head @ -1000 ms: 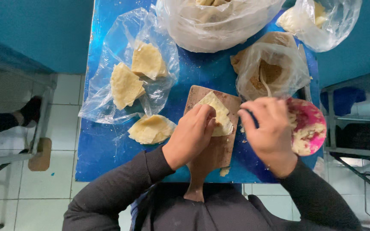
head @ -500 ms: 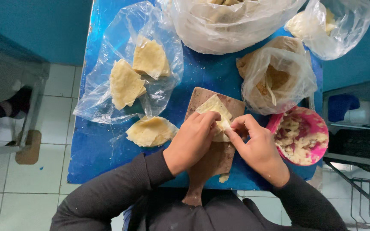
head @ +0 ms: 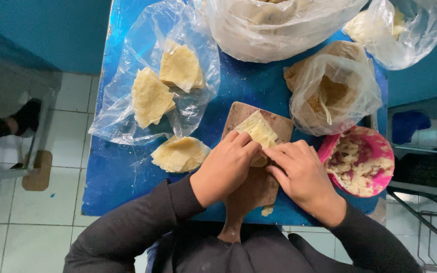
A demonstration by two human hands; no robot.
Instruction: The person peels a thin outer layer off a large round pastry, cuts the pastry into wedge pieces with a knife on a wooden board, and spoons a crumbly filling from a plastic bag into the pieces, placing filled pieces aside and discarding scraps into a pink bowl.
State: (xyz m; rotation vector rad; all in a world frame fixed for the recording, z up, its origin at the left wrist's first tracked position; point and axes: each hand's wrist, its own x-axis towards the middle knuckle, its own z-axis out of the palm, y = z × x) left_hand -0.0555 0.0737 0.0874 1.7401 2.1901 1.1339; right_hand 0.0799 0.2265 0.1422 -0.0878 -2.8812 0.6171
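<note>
Left hand [head: 224, 168] and right hand [head: 302, 174]: set close together, fingertips pinching the near edge of one pale dough wrapper [head: 259, 132].
Dough wrapper: square, yellowish, lying on the wooden paddle board [head: 253, 187], partly covered by both hands.
Wooden paddle board: brown, handle pointing toward the person, resting on the blue bench [head: 127, 187].
Folded dumpling [head: 179, 153]: on the bench, just left of the board.
Pink bowl [head: 380, 151]: right of the board, holding pale chopped filling.
Clear plastic sheet [head: 122, 116]: left, farther out, carrying two folded dumplings.
Plastic bag of brown crumbly matter [head: 332, 93]: beyond the bowl.
Two larger clear bags [head: 274, 25]: at the far edge, contents pale, not told apart.
</note>
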